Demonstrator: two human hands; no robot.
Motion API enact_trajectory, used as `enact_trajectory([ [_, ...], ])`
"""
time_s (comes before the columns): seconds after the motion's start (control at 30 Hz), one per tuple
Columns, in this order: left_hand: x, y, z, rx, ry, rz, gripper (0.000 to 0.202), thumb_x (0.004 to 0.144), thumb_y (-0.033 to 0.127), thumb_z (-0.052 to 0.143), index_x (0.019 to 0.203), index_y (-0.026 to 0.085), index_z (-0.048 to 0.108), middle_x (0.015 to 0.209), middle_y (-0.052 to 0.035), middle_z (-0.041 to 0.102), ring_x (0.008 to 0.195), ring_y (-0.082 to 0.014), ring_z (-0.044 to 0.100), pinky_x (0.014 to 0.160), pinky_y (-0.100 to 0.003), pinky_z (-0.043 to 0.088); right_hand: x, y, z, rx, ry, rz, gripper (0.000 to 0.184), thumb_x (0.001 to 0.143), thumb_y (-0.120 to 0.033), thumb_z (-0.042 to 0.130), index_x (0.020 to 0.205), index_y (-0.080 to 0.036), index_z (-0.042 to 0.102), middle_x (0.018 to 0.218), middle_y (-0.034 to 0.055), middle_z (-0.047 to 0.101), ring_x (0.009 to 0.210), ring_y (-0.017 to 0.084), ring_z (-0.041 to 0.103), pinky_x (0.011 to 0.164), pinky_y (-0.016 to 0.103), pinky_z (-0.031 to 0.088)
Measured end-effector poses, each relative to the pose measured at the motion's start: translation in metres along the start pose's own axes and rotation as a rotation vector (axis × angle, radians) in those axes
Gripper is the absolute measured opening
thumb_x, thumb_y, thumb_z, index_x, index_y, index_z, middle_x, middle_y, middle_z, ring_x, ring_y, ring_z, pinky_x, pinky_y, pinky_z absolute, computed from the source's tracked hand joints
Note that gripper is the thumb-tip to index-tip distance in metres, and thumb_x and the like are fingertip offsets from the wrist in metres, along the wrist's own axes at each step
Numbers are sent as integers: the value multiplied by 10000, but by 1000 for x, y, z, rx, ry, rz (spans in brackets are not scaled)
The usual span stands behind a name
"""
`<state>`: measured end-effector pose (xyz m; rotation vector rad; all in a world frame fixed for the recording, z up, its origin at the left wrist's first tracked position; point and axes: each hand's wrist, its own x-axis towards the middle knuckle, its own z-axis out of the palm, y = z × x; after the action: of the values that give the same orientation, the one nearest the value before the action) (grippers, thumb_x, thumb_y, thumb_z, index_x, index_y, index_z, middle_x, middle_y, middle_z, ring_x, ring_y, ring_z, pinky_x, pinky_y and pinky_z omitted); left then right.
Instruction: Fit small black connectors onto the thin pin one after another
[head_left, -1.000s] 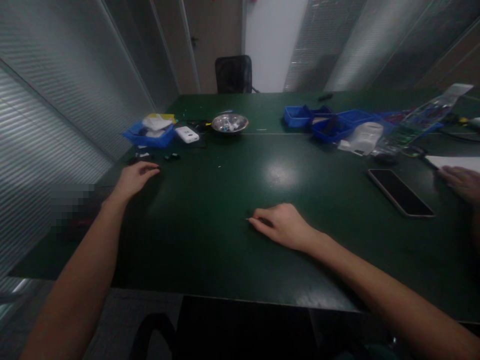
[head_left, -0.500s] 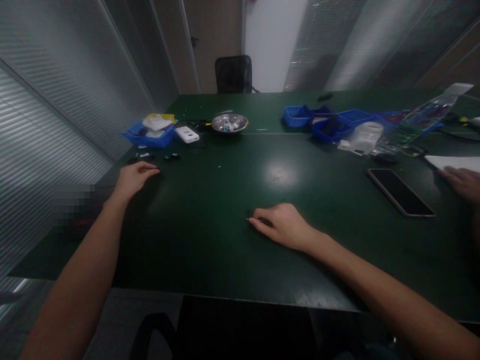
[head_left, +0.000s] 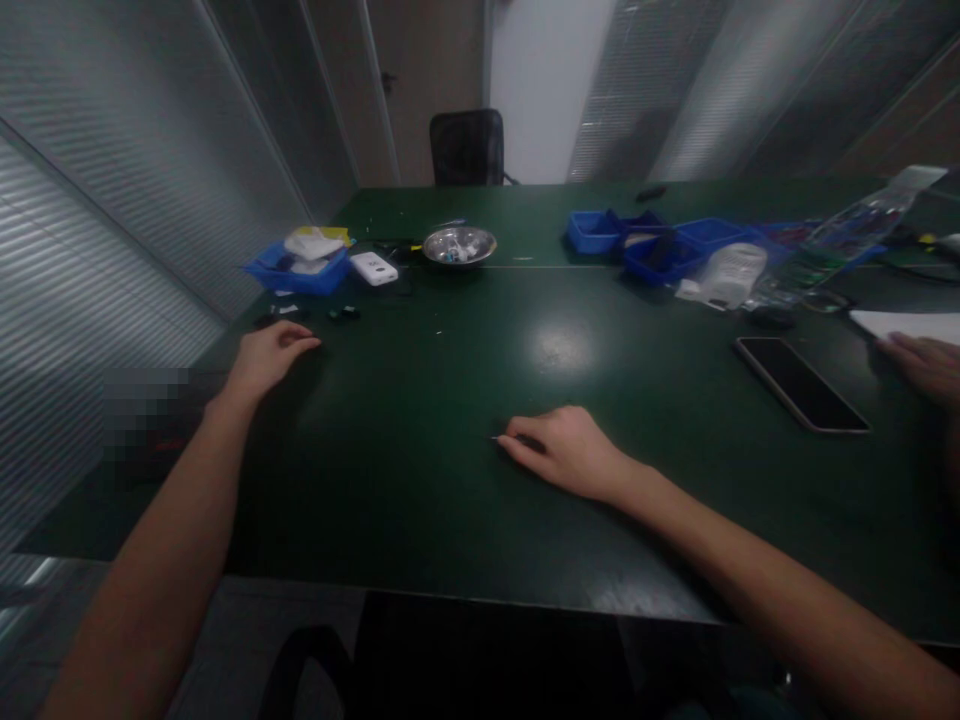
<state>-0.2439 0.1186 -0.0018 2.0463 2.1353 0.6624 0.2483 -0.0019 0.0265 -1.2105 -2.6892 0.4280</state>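
My left hand (head_left: 268, 357) rests on the dark green table (head_left: 420, 420) near its left edge, fingers curled loosely together and pointing right; I cannot make out anything in it. Small dark parts (head_left: 343, 314) lie just beyond it. My right hand (head_left: 564, 451) lies in the middle of the table, fingers pinched on a thin dark tool (head_left: 501, 439) whose tip sticks out to the left.
A blue tray with white items (head_left: 298, 266), a white device (head_left: 374, 268) and a metal bowl (head_left: 459, 245) stand at the back left. Blue bins (head_left: 654, 243), a plastic bottle (head_left: 840, 240) and a phone (head_left: 801, 384) are at the right. Another person's hand (head_left: 924, 364) rests by white paper (head_left: 911, 323).
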Motion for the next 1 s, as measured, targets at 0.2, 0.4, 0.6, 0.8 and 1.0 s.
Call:
enact_trajectory([
  [0.2,-1,2,-2,4,-17,-19,427,891,485,704,1162,156,697,1031,8,695,885,-126,602,800,-215,425,0,0,0,1,-1,4,407,1051,-475,393,954,-219,694,677,-5,637,565,105,519,569,260,272],
  [0.4,-1,5,-4,-8,-30,-83,421,876,493,714,1154,176,707,1045,1,699,910,-140,609,824,-236,437,-1,-1,-3,24,-14,3,410,1053,-468,391,959,-212,697,690,-5,649,570,101,527,573,255,284],
  [0.6,2,4,-2,-56,-29,-134,408,864,459,741,1141,160,716,1013,8,693,901,-143,605,841,-251,444,-1,0,-1,19,7,-9,415,1050,-472,388,943,-214,696,667,-6,627,559,106,508,572,266,286],
  [0.8,4,2,0,-136,-48,-176,435,856,450,758,1167,149,708,1003,-1,701,903,-157,611,840,-262,443,0,0,-1,26,1,-11,410,1049,-466,390,956,-214,700,665,-5,625,554,103,497,574,262,285],
  [1.0,5,-1,1,-155,-56,-177,426,866,416,756,1184,138,697,1033,-16,696,923,-160,597,864,-280,442,-1,0,0,3,-2,-8,420,1054,-477,378,935,-216,685,671,-7,622,564,107,506,575,261,282],
])
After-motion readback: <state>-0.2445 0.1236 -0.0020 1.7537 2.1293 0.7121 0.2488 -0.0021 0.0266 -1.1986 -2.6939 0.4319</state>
